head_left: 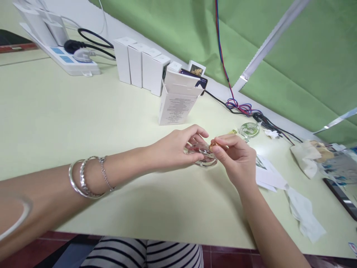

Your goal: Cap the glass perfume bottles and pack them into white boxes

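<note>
My left hand (182,147) is wrapped round the side of a small clear glass bottle (208,160), which lies tilted low over the table. At the bottle's neck, my right hand (237,158) pinches a shiny gold-coloured collar (214,145) between thumb and fingers. Whether the collar is seated on the neck or only touching it, I cannot tell. Behind my hands stands an open white printed box (178,108), its flap raised. Just past my right hand lies a round clear glass piece (249,129), with a small yellow-capped item (232,131) partly hidden near it.
Several white boxes (135,65) stand in a row at the back, with a phone (195,78) propped beside them. A power strip (69,59) is at the back left. Bundled cables (240,108) run along the wall. Printed papers (269,173) and a crumpled tissue (305,214) lie right.
</note>
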Demonstrator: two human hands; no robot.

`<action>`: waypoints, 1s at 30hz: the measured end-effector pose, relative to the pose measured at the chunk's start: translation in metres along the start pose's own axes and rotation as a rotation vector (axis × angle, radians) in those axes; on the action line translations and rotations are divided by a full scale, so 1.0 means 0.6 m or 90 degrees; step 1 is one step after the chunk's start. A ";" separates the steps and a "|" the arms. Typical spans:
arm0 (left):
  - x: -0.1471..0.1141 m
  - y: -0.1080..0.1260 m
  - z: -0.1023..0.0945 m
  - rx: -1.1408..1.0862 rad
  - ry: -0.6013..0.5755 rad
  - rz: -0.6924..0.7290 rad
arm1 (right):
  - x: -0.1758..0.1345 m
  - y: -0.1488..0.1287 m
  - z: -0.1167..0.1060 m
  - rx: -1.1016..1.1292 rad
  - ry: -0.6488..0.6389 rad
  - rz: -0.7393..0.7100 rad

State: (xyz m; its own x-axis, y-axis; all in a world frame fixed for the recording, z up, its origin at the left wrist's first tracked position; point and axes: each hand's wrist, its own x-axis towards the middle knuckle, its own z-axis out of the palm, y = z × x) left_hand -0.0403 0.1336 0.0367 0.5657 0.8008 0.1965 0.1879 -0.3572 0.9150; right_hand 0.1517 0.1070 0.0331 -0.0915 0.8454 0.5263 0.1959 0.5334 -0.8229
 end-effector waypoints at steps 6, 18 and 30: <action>-0.001 -0.005 0.000 0.005 0.000 0.005 | -0.002 0.006 -0.007 -0.059 -0.022 -0.055; 0.002 -0.005 0.002 0.016 0.005 0.003 | -0.002 0.001 -0.006 -0.104 -0.021 -0.068; 0.001 -0.009 -0.001 0.032 0.018 -0.001 | -0.003 0.015 0.003 -0.075 0.015 -0.115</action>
State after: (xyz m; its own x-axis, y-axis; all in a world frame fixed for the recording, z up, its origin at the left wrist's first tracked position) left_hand -0.0413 0.1362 0.0322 0.5423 0.8145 0.2061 0.2287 -0.3792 0.8966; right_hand 0.1518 0.1105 0.0242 -0.1135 0.7349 0.6686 0.2916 0.6680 -0.6847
